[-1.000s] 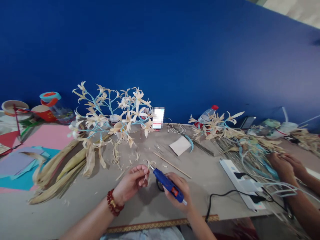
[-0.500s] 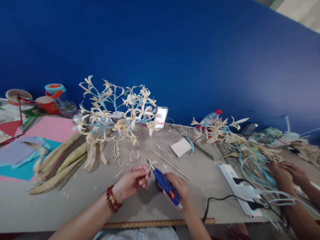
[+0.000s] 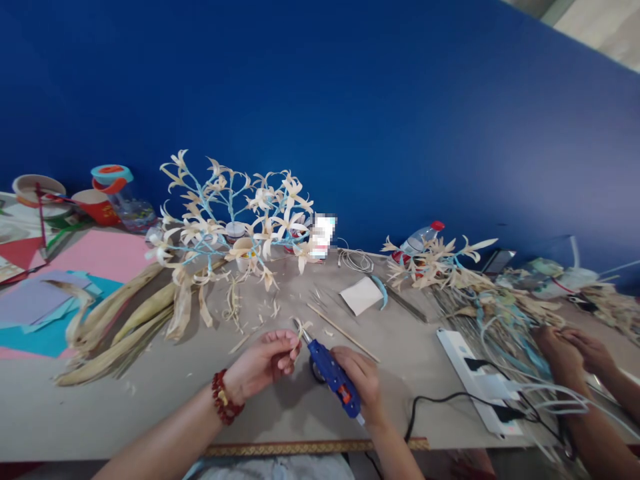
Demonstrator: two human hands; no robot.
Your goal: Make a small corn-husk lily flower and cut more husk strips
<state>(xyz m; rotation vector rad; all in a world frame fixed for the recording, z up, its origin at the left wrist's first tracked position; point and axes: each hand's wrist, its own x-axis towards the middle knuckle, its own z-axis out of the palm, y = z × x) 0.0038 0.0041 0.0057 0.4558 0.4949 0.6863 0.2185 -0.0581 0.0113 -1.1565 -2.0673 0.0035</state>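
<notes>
My right hand [image 3: 361,383] is wrapped round a blue hot glue gun [image 3: 333,377], its nozzle pointing up and left. My left hand [image 3: 263,365], with a red bead bracelet on the wrist, pinches a small pale husk piece [image 3: 302,328] right at the nozzle tip. Both hands hover just above the grey table [image 3: 165,400] near its front edge. Behind them stands a branch of pale husk flowers on light blue stems [image 3: 230,220].
Dried corn husks [image 3: 120,327] and coloured paper sheets [image 3: 45,313] lie at the left, cups [image 3: 95,203] behind them. A white power strip [image 3: 475,380] with a black cable sits right of my hands. Another person's hands [image 3: 575,350] work among husks at the far right. A thin stick [image 3: 343,330] lies mid-table.
Both hands stay together at the glue gun's tip. The view has shifted slightly, so everything sits a little lower and to the right.
</notes>
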